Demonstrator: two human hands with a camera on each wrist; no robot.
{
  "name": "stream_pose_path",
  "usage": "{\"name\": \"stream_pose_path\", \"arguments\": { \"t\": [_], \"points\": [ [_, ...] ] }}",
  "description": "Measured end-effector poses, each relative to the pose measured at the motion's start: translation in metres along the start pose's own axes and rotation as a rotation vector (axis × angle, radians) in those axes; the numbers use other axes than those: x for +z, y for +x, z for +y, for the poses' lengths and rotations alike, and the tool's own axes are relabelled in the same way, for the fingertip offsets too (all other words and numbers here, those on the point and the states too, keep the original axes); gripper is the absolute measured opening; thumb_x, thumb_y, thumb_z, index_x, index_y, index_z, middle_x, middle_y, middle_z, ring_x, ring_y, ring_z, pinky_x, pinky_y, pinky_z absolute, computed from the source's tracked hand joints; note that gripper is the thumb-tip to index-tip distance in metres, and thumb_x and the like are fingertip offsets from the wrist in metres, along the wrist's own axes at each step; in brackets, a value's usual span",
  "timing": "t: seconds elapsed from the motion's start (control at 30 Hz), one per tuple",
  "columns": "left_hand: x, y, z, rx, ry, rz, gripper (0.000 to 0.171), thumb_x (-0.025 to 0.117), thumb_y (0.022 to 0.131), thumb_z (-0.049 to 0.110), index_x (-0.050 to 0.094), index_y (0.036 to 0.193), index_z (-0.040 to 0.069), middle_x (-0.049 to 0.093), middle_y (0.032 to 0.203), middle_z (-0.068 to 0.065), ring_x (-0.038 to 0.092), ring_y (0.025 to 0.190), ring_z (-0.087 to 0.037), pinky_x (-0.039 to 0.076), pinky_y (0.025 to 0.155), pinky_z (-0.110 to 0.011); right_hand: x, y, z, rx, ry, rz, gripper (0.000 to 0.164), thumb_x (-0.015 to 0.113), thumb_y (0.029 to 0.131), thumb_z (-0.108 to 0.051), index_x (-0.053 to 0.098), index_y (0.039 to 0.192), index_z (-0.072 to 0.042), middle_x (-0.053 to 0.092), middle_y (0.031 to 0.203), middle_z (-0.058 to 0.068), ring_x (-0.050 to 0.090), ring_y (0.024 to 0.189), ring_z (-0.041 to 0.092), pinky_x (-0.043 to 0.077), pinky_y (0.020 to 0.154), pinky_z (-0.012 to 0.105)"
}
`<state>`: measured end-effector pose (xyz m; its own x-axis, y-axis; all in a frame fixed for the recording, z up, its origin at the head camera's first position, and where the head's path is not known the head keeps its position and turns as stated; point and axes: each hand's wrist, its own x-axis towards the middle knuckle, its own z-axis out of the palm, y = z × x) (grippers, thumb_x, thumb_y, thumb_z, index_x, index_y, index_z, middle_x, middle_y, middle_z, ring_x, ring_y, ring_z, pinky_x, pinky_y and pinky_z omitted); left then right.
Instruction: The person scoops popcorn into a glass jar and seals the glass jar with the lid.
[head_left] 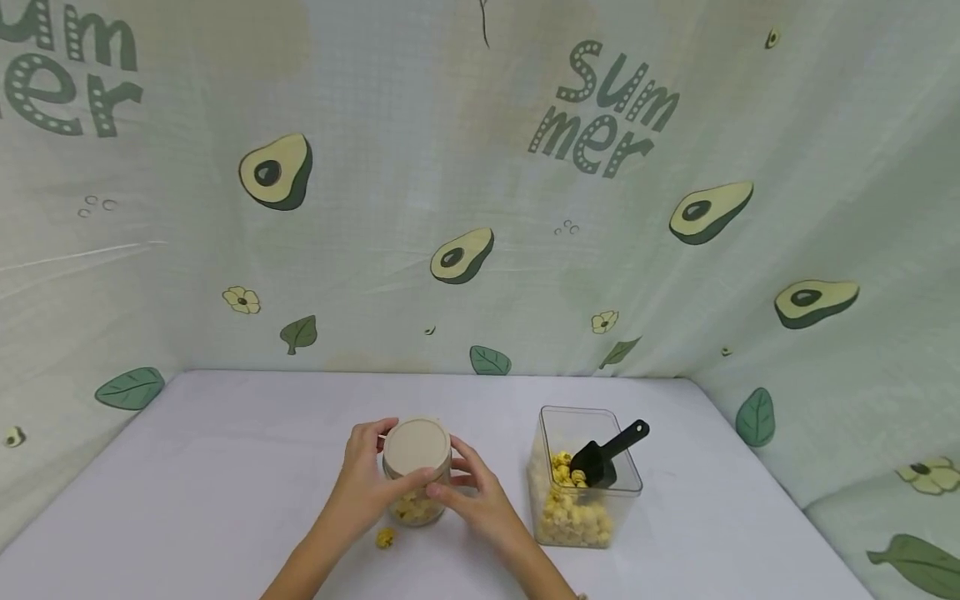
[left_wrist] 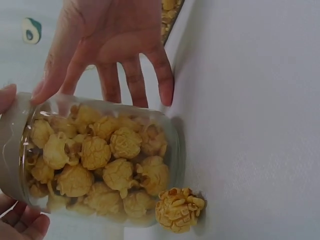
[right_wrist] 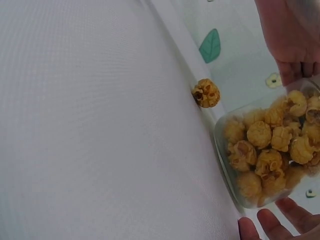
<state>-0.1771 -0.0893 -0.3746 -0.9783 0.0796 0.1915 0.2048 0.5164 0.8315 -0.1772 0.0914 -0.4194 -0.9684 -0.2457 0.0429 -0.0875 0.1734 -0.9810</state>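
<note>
A clear jar of caramel popcorn stands upright on the table, with a beige lid on top. My left hand grips the lid, thumb across its near edge and fingers round the far left side. On the other side is my right hand, its thumb at the lid's lower edge and its fingers reaching round the jar. Those fingers appear spread beside the glass in the right wrist view. One loose popcorn piece lies close to the jar's base, at the near left.
To the right stands a clear rectangular container partly filled with popcorn. A black scoop leans in it, handle sticking out over the right rim. White cloth covers the table; a printed avocado curtain hangs behind and at both sides.
</note>
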Motion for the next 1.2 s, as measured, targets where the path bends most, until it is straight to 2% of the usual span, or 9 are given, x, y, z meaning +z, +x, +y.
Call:
{"name": "stream_pose_path", "arguments": {
  "t": [0.1, 0.23, 0.53, 0.77, 1.03, 1.2],
  "points": [
    [0.001, -0.001, 0.001, 0.008, 0.013, 0.016, 0.083, 0.079, 0.07, 0.042, 0.04, 0.131, 0.001, 0.041, 0.124, -0.014, 0.043, 0.111, -0.027, 0.045, 0.089, -0.044, 0.0, 0.0, 0.0, 0.004, -0.003, 0.003, 0.07, 0.068, 0.083, -0.04, 0.035, 0.143, -0.029, 0.048, 0.131, 0.013, 0.048, 0.111, 0.025, 0.047, 0.083, 0.04],
    [-0.001, -0.001, -0.001, 0.017, 0.024, 0.008, 0.082, 0.078, 0.071, 0.045, 0.042, 0.13, 0.002, 0.043, 0.126, -0.013, 0.044, 0.12, -0.031, 0.041, 0.097, -0.053, 0.001, -0.001, -0.001, 0.008, 0.002, 0.002, 0.07, 0.068, 0.082, -0.041, 0.035, 0.143, -0.029, 0.048, 0.131, 0.013, 0.048, 0.112, 0.025, 0.048, 0.084, 0.041],
    [-0.002, 0.003, -0.008, 0.064, -0.025, -0.016, 0.079, 0.079, 0.071, 0.04, 0.042, 0.131, 0.003, 0.044, 0.127, -0.013, 0.044, 0.12, -0.032, 0.039, 0.099, -0.055, 0.002, -0.001, -0.003, 0.019, 0.004, 0.01, 0.07, 0.068, 0.082, -0.041, 0.035, 0.142, -0.029, 0.048, 0.131, 0.012, 0.047, 0.113, 0.025, 0.048, 0.084, 0.042],
    [-0.004, 0.005, -0.01, 0.098, -0.048, -0.036, 0.075, 0.079, 0.072, 0.036, 0.045, 0.13, 0.004, 0.046, 0.126, -0.011, 0.045, 0.116, -0.028, 0.039, 0.099, -0.052, 0.002, -0.002, -0.003, 0.003, -0.01, 0.024, 0.069, 0.069, 0.082, -0.041, 0.037, 0.142, -0.027, 0.05, 0.13, 0.011, 0.048, 0.113, 0.024, 0.048, 0.084, 0.04],
    [-0.01, 0.01, -0.016, 0.168, -0.076, -0.1, 0.068, 0.078, 0.074, 0.029, 0.046, 0.129, 0.004, 0.047, 0.126, -0.01, 0.045, 0.118, -0.028, 0.037, 0.1, -0.054, 0.0, 0.0, -0.004, 0.003, -0.035, 0.024, 0.071, 0.07, 0.081, -0.041, 0.039, 0.141, -0.021, 0.053, 0.129, 0.012, 0.049, 0.113, 0.025, 0.048, 0.085, 0.043],
    [-0.016, 0.017, -0.021, 0.191, -0.115, -0.202, 0.067, 0.076, 0.077, 0.029, 0.044, 0.132, 0.005, 0.046, 0.127, -0.007, 0.043, 0.122, -0.029, 0.032, 0.104, -0.057, -0.002, 0.001, -0.004, 0.007, -0.031, 0.016, 0.07, 0.07, 0.081, -0.041, 0.04, 0.141, -0.022, 0.053, 0.128, 0.011, 0.049, 0.113, 0.025, 0.048, 0.085, 0.043]
  ]
}}
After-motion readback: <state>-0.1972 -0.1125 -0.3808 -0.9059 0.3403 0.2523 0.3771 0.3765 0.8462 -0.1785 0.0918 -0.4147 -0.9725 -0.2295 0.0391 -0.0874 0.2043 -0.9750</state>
